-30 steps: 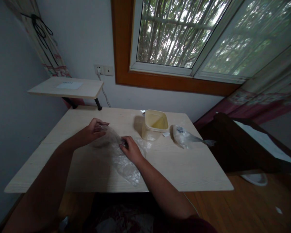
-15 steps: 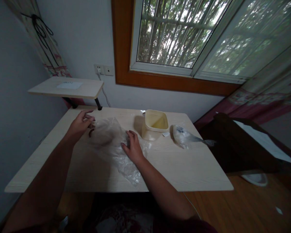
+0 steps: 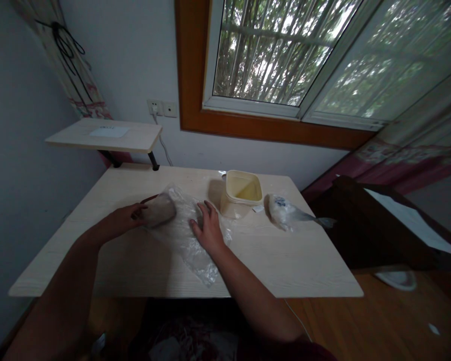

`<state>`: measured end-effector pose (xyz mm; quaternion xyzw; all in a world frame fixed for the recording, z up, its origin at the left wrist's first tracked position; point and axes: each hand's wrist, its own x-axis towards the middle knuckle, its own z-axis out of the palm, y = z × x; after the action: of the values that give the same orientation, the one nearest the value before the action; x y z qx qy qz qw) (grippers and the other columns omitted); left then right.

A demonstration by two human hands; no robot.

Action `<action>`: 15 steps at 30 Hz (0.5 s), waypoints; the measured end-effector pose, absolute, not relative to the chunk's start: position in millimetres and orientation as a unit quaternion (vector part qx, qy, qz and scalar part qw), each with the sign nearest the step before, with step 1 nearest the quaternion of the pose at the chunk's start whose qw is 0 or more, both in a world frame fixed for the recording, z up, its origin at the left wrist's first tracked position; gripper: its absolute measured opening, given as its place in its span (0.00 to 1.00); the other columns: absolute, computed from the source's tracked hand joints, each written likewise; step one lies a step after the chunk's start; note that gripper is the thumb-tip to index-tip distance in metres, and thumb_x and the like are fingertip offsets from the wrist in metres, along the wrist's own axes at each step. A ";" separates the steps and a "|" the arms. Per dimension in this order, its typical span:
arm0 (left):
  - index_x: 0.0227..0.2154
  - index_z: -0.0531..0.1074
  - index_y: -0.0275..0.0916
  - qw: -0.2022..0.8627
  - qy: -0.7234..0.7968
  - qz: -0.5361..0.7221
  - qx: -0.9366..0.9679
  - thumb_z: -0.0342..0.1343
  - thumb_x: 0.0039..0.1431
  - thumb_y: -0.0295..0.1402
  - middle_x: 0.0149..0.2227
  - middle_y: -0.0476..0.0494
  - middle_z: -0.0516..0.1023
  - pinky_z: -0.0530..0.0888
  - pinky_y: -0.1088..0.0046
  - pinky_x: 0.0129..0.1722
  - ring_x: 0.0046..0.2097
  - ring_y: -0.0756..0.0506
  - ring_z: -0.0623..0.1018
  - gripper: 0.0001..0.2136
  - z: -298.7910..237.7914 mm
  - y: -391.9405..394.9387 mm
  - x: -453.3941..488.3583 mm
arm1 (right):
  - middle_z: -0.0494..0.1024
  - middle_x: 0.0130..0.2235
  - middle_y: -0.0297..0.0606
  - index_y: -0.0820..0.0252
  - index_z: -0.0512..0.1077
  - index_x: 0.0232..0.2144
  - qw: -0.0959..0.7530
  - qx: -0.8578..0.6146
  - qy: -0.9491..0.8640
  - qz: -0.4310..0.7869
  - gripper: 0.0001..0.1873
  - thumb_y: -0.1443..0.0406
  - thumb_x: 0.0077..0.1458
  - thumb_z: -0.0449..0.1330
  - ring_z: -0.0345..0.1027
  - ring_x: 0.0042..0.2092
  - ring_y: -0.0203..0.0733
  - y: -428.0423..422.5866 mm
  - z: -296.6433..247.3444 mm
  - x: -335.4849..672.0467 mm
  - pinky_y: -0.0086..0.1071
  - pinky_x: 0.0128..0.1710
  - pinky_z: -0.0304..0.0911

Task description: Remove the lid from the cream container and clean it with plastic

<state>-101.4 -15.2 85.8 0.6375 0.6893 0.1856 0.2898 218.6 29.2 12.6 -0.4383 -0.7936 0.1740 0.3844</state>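
A clear plastic bag (image 3: pixel 190 240) lies crumpled on the pale wooden table (image 3: pixel 285 260), running from the middle toward the near edge. Its left end stands up as a greyish-brown bulge (image 3: pixel 160 209); what is inside I cannot make out. My left hand (image 3: pixel 126 218) is closed on that end of the bag, fingers pinched at its edge. My right hand (image 3: pixel 208 228) lies flat on the bag's middle with fingers stretched out, pressing it to the table.
A cream plastic tub (image 3: pixel 242 193) stands open just right of my right hand. Beyond it lies a filled white bag (image 3: pixel 285 210) with a twisted neck. A small shelf (image 3: pixel 105 135) juts out at the back left. Dark furniture (image 3: pixel 379 225) borders the table's right side.
My left hand has dropped from the bag's far left edge and closed on its left end, which has gathered into a bulge. My right hand has shifted slightly and stays flat on the bag.
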 end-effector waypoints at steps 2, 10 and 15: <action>0.53 0.73 0.40 0.270 0.702 0.151 0.642 0.58 0.51 0.49 0.38 0.41 0.81 0.74 0.62 0.43 0.41 0.37 0.80 0.28 85.2 -19.4 -107.8 | 0.56 0.66 0.52 0.55 0.58 0.65 0.386 -0.442 -0.791 0.172 0.32 0.59 0.62 0.60 0.52 0.68 0.55 29.1 12.1 218.8 0.54 0.65 0.55; 0.33 0.80 0.43 0.212 0.690 0.180 0.668 0.54 0.52 0.49 0.38 0.40 0.80 0.73 0.59 0.50 0.45 0.36 0.79 0.17 70.6 -25.7 -140.2 | 0.59 0.64 0.52 0.58 0.59 0.64 0.387 -0.450 -0.787 0.169 0.30 0.61 0.62 0.59 0.54 0.66 0.53 29.4 11.0 219.0 0.51 0.65 0.57; 0.37 0.78 0.42 0.324 0.674 0.348 0.565 0.59 0.53 0.52 0.44 0.40 0.80 0.76 0.56 0.51 0.49 0.36 0.78 0.19 75.8 -35.6 -129.5 | 0.61 0.62 0.52 0.58 0.59 0.64 0.399 -0.442 -0.786 0.166 0.30 0.63 0.61 0.58 0.56 0.65 0.52 28.9 11.7 219.4 0.50 0.65 0.57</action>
<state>-129.5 -35.6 75.8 0.5655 0.6738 0.3483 0.3239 219.4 28.9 11.7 -0.4415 -0.7864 0.1664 0.3987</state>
